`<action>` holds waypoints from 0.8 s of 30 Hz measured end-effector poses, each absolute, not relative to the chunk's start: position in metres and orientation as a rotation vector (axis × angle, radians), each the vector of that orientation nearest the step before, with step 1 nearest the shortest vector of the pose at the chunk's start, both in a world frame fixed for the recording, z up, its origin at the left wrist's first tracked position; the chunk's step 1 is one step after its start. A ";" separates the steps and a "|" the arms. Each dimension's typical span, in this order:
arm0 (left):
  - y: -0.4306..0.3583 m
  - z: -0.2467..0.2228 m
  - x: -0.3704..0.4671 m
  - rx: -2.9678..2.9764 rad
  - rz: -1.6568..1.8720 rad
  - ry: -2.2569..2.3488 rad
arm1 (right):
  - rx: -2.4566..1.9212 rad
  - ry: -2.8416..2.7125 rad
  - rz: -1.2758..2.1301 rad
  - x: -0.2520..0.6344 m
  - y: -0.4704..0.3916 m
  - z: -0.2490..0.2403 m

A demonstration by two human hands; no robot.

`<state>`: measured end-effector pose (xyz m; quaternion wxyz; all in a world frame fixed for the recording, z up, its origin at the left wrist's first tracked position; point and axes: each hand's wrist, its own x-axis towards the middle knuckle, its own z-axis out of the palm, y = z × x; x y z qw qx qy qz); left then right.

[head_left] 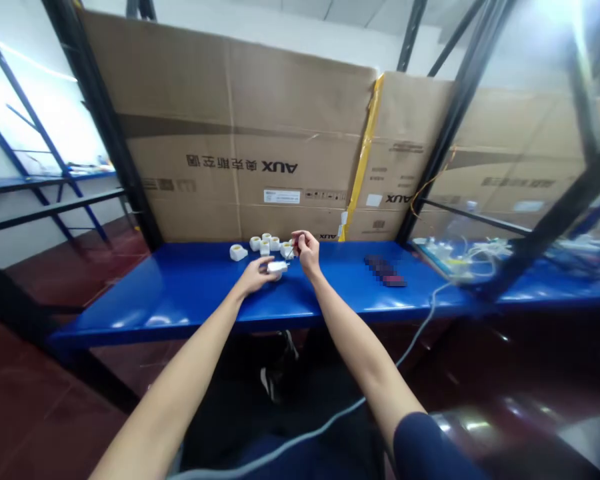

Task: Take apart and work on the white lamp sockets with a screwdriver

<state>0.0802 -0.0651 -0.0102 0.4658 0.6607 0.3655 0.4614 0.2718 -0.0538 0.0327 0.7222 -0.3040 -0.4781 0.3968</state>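
My left hand (256, 276) grips a small white fitting (277, 267) above the blue table (190, 287), thumb and fingers at its left side. To its right, my right hand (307, 252) is closed around a thin tool (291, 253) with a dark red handle, its shaft slanting down toward the white piece. Whether the tip touches the piece is too small to tell. Several white fittings with yellowish openings (255, 243) stand in a cluster just behind my hands, and another one (238, 252) lies on its own at their left.
A large cardboard panel (180, 160) stands upright behind the table between dark metal posts. A pixelated dark object (384, 271) lies to the right. Farther right are a tray (433, 259) and white cables (485, 252). A grey cable (416, 337) hangs over the front edge.
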 end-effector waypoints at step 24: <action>-0.057 -0.027 0.080 1.708 1.033 0.795 | -0.621 -1.231 0.675 0.263 -0.055 0.017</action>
